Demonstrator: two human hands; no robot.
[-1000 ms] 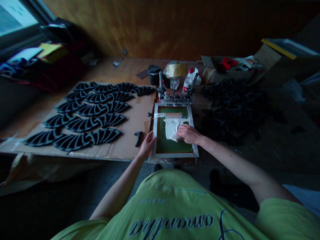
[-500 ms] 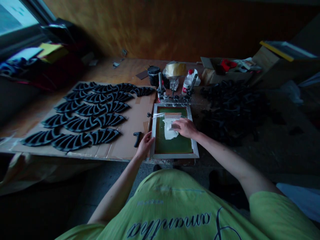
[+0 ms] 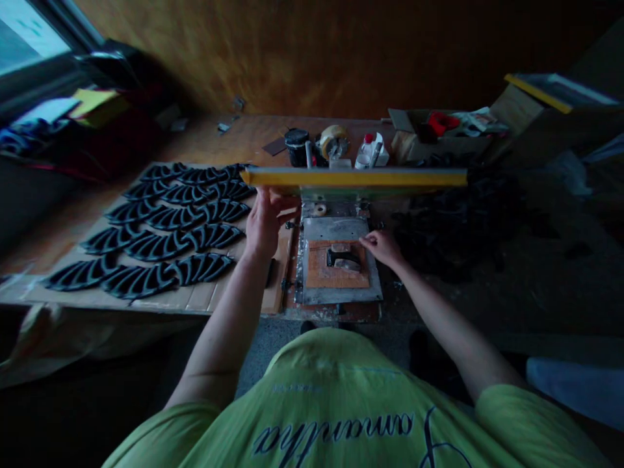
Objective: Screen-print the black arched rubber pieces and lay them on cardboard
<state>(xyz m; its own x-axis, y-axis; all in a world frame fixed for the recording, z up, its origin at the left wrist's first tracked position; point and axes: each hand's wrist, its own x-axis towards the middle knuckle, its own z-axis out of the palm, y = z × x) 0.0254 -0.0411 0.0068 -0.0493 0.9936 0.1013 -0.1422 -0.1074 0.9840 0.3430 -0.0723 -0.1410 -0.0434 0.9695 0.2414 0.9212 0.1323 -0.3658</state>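
The person wears a yellow-green T-shirt [image 3: 351, 348] of soft, lightly creased fabric, its short, loose sleeves [image 3: 509, 409] in the same colour and ending above the elbows. Large dark cursive lettering [image 3: 336, 432] runs across the front, upside down from this view, with a smaller, faint, blurred line of print [image 3: 297, 388] nearer the hem. The hands [image 3: 264, 224] are bare.

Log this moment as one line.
left hand: at left end of yellow-edged frame; frame: raised, edge-on to camera; right hand: beside brown board; black part: atop board
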